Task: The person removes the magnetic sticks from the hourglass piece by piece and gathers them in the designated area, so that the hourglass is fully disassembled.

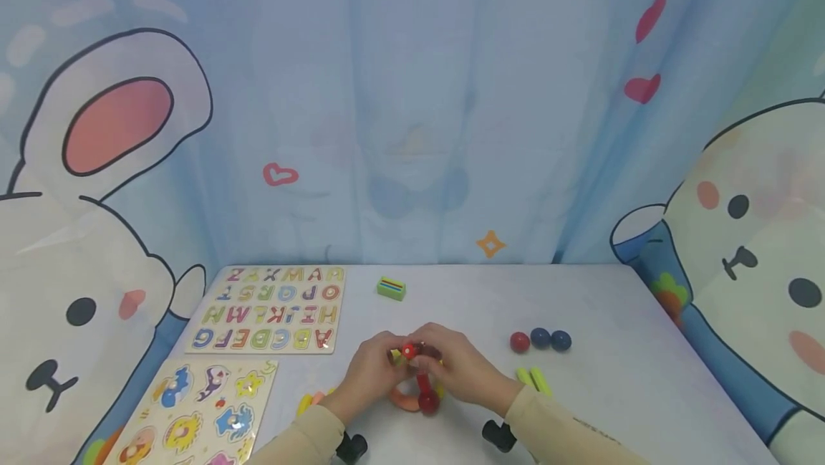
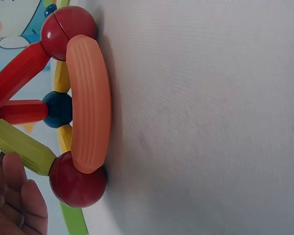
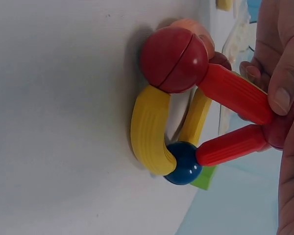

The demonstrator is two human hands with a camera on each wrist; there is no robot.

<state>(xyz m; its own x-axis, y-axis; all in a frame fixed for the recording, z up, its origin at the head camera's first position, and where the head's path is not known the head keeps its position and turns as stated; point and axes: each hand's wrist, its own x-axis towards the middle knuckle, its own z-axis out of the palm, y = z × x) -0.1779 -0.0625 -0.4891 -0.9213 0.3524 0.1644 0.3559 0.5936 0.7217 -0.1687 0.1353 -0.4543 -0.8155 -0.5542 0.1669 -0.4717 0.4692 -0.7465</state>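
Between my hands stands a toy frame of magnetic balls and rods. Its base has a curved orange rod (image 2: 90,105), a curved yellow rod (image 3: 149,132), red balls (image 2: 78,178) and a blue ball (image 3: 183,163). Red rods (image 3: 237,93) and a yellow-green rod (image 2: 22,147) slant up to a dark red ball (image 3: 275,131) at the peak. My left hand (image 1: 379,365) pinches the frame near this peak, its thumb on a red rod. My right hand (image 1: 460,365) grips the top ball from the other side; its fingers are partly hidden.
Loose red (image 1: 519,342) and blue balls (image 1: 561,341) and green rods (image 1: 533,380) lie to the right. An alphabet board (image 1: 267,311) and an animal puzzle board (image 1: 193,415) lie left. A small green block (image 1: 391,288) sits further back, before the curtain (image 1: 412,92).
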